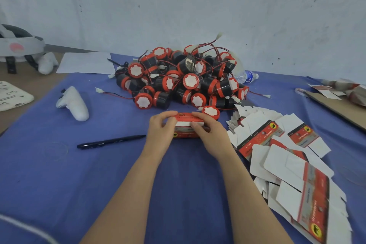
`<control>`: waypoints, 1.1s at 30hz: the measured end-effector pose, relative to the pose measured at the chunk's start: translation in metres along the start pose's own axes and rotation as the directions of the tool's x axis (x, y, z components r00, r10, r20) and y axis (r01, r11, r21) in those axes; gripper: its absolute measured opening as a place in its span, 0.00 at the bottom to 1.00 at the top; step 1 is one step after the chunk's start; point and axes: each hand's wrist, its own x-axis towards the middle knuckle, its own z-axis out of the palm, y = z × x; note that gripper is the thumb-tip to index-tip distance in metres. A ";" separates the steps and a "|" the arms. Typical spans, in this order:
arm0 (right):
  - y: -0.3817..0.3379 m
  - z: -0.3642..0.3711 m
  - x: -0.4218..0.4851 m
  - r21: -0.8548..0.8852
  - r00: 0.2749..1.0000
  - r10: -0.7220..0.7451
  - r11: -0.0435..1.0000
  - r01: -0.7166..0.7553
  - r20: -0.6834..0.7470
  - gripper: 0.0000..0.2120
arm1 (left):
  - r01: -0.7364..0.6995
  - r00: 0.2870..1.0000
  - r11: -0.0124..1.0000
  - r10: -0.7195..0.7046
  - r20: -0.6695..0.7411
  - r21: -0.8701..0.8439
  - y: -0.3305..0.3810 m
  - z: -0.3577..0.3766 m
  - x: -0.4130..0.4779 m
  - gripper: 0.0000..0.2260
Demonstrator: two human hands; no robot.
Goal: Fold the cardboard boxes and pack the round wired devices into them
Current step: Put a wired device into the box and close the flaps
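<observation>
The small red cardboard box (184, 132) sits on the blue-covered counter (79, 174) in the middle, just in front of the person, with both hands on it. The left hand (160, 125) curls round its left end and the right hand (210, 130) round its right end, so each grip is closed on the box. The fingers of both lie over the top edge, where a white flap shows. Holding it at both ends probably keeps the walls square while that flap is tucked in. Whether a device is already inside cannot be seen.

The pile of round wired devices (184, 79), black with red-and-white caps and trailing red wires, lies just beyond the box, within easy reach. 1 loose device (211, 112) sits just beside the right hand on its far side; it may be the next one to pack.

The flat box blanks (277, 144) are spread on the right, near the right arm, handy for picking up the next one.

A black pen (111, 141) lies on the left, near the left forearm. A white controller (73, 103) lies farther left, and a water bottle (246, 76) lies on its side behind the pile on the right. None of these 3 is in the way of the folding.
</observation>
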 end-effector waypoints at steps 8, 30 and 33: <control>0.000 0.008 0.002 -0.050 0.994 -0.025 0.999 0.019 -0.110 0.14 | -0.158 0.987 0.941 0.160 0.018 0.298 -0.008 0.001 0.000 0.13; -0.001 0.011 0.000 -0.148 0.988 -0.080 0.987 0.061 -0.130 0.13 | 0.066 0.990 0.997 -0.060 -0.127 0.040 0.000 0.012 0.002 0.13; -0.002 0.012 -0.001 -0.199 0.985 -0.100 0.977 0.071 -0.140 0.13 | 0.083 0.980 0.996 -0.076 -0.183 0.031 0.002 0.012 0.003 0.16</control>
